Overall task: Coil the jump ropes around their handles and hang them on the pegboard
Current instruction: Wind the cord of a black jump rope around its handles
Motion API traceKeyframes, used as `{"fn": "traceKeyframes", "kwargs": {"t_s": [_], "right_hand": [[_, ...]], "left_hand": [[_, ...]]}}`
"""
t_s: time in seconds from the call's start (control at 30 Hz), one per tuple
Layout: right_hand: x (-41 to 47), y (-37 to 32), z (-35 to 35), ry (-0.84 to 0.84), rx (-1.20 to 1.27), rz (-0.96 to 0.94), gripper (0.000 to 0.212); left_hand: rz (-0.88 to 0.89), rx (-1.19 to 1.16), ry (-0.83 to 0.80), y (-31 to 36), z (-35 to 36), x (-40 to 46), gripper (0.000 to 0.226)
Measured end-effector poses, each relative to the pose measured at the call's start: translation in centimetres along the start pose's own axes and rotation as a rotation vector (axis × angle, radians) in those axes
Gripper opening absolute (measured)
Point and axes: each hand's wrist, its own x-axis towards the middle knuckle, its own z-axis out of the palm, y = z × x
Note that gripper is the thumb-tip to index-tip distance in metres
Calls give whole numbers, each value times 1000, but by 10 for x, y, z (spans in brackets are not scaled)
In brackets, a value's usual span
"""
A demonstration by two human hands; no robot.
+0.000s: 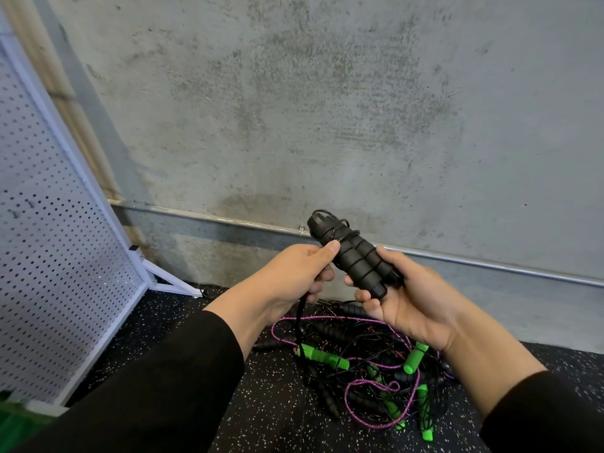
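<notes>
My right hand (402, 295) grips the lower end of two black foam handles (354, 256) held side by side, tilted up to the left, with thin black cord wound around them. My left hand (294, 276) presses its thumb on the wound cord near the middle of the handles and holds a black strand (299, 322) that hangs down from its fingers. Below both hands a tangled pile of jump ropes (366, 364) lies on the floor, with green handles, black handles and purple cord. The white pegboard (49, 240) stands at the left, leaning on its frame.
A grey concrete wall (327, 109) fills the background, with a metal conduit (228, 220) running along its base. The floor is black speckled rubber (261, 403). A white pegboard foot (173, 282) juts out on the floor at the left.
</notes>
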Motion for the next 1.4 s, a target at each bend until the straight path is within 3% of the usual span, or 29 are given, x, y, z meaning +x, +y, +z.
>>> {"fn": "traceKeyframes", "kwargs": {"t_s": [0.1,0.3,0.43,0.53,0.73,0.93,1.0,1.2,1.33,1.4], "right_hand": [[1,-5,1,29,-110,-174,49],[4,-14,0,144,-188,-424,24],[5,-16,-7,240,-417,-561,21],[8,-11,-7,367,-774,-660,29],[16,-3,-5,442,-1129,-669,49],[26,9,-7,372,-1454,-671,61],[29,14,-6,353,-1518,-730,63],[23,20,2,258,-1532,-681,59],[18,13,2,334,-1214,-597,64],[13,10,3,320,-994,-474,54]], "left_hand": [[14,68,34,4,-1,0,36],[40,226,37,6,-3,-3,45],[48,156,60,11,1,-3,40],[43,175,64,12,4,-4,40],[-58,100,66,10,8,-2,44],[-157,-83,102,8,10,-2,74],[-179,-139,132,5,11,-2,73],[-187,-173,180,0,7,1,45],[-131,-166,126,0,7,1,42],[-103,-171,105,0,7,2,37]]}}
